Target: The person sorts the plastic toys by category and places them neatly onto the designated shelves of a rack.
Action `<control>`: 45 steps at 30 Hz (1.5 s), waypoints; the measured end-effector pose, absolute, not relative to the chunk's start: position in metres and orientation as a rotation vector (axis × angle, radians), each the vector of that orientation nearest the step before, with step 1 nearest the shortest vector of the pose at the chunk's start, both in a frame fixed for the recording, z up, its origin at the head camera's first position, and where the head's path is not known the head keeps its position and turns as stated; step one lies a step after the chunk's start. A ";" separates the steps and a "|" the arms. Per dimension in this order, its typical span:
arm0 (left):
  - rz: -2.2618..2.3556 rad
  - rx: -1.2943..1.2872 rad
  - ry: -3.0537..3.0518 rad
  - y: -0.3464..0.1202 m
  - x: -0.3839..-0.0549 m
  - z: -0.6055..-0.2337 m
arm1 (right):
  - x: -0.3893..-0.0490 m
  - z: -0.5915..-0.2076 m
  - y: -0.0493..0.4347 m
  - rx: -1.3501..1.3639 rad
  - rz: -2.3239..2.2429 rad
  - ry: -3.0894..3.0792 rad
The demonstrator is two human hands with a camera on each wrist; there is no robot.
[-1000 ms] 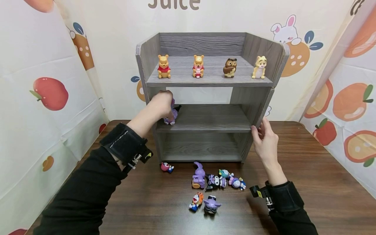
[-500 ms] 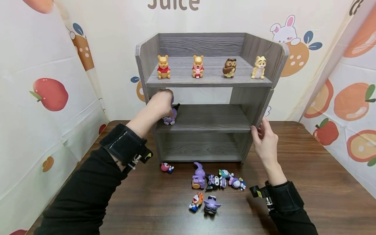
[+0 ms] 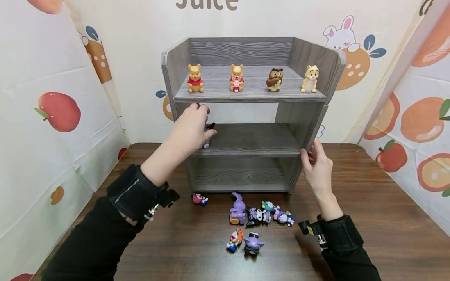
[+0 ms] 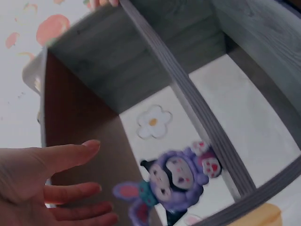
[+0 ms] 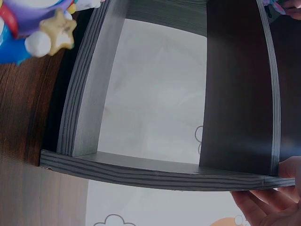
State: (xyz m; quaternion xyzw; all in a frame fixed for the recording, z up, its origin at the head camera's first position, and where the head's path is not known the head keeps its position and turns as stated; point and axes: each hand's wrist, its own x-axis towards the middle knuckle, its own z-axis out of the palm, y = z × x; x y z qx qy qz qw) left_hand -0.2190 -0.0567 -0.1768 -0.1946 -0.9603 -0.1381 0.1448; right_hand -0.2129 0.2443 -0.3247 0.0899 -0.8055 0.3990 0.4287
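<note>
A purple figurine with rabbit ears (image 4: 176,179) stands at the left end of the grey shelf unit's middle level. My left hand (image 3: 191,127) is just in front of it and partly hides it in the head view. In the left wrist view, the fingers (image 4: 77,192) are extended and spread, apart from the figurine. My right hand (image 3: 318,169) grips the right side panel of the shelf unit (image 3: 246,153) at the middle level, thumb inside and fingers outside.
Several figurines stand on the top level, including a brown owl (image 3: 274,80) and a yellow bear (image 3: 195,79). On the brown table (image 3: 183,249) lie more figurines, among them a purple one with a curled shape (image 3: 238,208) and a red one (image 3: 199,199) near the base.
My left hand has let go of the purple figurine and drawn back slightly toward me, its thumb now spread. The right hand keeps its place on the panel.
</note>
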 end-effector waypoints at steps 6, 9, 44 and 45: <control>-0.396 -0.759 -2.530 -0.053 -0.192 -0.196 | -0.214 -0.324 0.245 0.232 0.998 -2.003; -0.406 -0.868 -2.456 -0.048 -0.183 -0.208 | -0.213 -0.324 0.245 0.229 0.996 -2.004; -0.024 -1.707 -2.663 -0.030 -0.217 -0.356 | -0.212 -0.323 0.244 0.217 1.013 -2.025; -0.007 -1.715 -2.662 -0.029 -0.218 -0.358 | -0.212 -0.323 0.244 0.217 1.015 -2.026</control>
